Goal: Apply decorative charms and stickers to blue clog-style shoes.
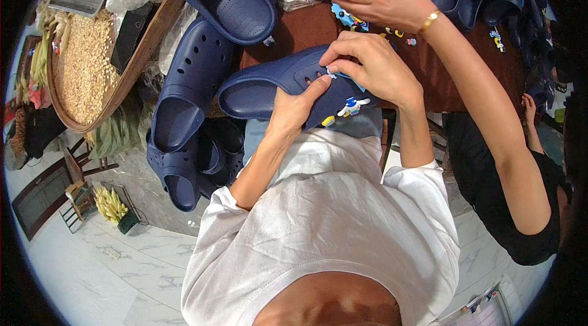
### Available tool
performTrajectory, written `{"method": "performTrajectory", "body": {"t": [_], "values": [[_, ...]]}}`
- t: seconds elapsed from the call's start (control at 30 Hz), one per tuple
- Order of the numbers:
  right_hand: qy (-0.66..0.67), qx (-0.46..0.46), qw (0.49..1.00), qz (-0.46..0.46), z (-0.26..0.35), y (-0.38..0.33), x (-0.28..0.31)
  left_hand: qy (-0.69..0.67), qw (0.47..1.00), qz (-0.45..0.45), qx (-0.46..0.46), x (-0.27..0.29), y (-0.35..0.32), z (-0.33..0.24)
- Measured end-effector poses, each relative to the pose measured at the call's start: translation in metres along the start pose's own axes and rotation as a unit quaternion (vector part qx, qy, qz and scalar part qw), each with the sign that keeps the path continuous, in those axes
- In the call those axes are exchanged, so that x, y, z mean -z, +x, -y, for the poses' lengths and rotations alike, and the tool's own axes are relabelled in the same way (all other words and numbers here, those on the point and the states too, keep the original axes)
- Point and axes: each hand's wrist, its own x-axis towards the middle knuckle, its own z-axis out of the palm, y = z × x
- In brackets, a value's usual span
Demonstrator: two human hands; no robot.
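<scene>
White cloth of the person's shirt (331, 216) fills the near view, both forearms rising from it. Beyond lies the brown surface (300, 29), heaped with navy clogs (190, 81). To the left sits a round tray of grain (86, 65). A co-worker in black reaches in from the right, their hand (383, 1) resting among loose charms (349, 18). Held just above the surface's near edge is one clog (275, 84), lying on its side. The left hand (294, 108) wraps it from below, thumb pressed on its upper. The right hand (373, 65) has its grip pinched nearly closed on a small blue charm (343, 73) at a hole. A white-and-blue charm (352, 106) and a yellow one (329, 121) already sit lower down.
</scene>
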Motion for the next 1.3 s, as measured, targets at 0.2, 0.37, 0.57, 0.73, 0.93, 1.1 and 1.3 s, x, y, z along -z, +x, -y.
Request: {"method": "performTrajectory", "body": {"t": [0.2, 0.37, 0.57, 0.73, 0.93, 1.1, 1.3], "values": [[-0.069, -0.052, 0.996, -0.029, 0.022, -0.006, -0.002, 0.075, 0.997, 0.015, -0.033, 0.001, 0.0, 0.003], [-0.093, -0.051, 0.993, -0.059, 0.028, -0.014, -0.011, 0.082, 0.994, 0.021, -0.066, -0.001, -0.005, 0.002], [-0.059, -0.009, 0.991, -0.122, 0.023, -0.026, -0.028, 0.004, 1.0, 0.003, -0.03, 0.004, -0.008, 0.006], [0.012, -0.023, 0.988, -0.153, 0.029, -0.042, -0.031, 0.026, 0.998, 0.025, -0.051, 0.008, -0.011, 0.011], [0.053, -0.091, 0.978, -0.182, 0.025, -0.047, -0.036, 0.058, 0.994, 0.015, -0.094, 0.005, -0.024, 0.015], [-0.006, -0.113, 0.985, -0.13, 0.022, -0.044, -0.034, 0.083, 0.991, 0.001, -0.107, 0.006, -0.028, 0.016], [-0.02, -0.121, 0.988, -0.097, 0.025, -0.044, -0.03, 0.134, 0.981, -0.005, -0.139, 0.006, -0.03, 0.019]]}}
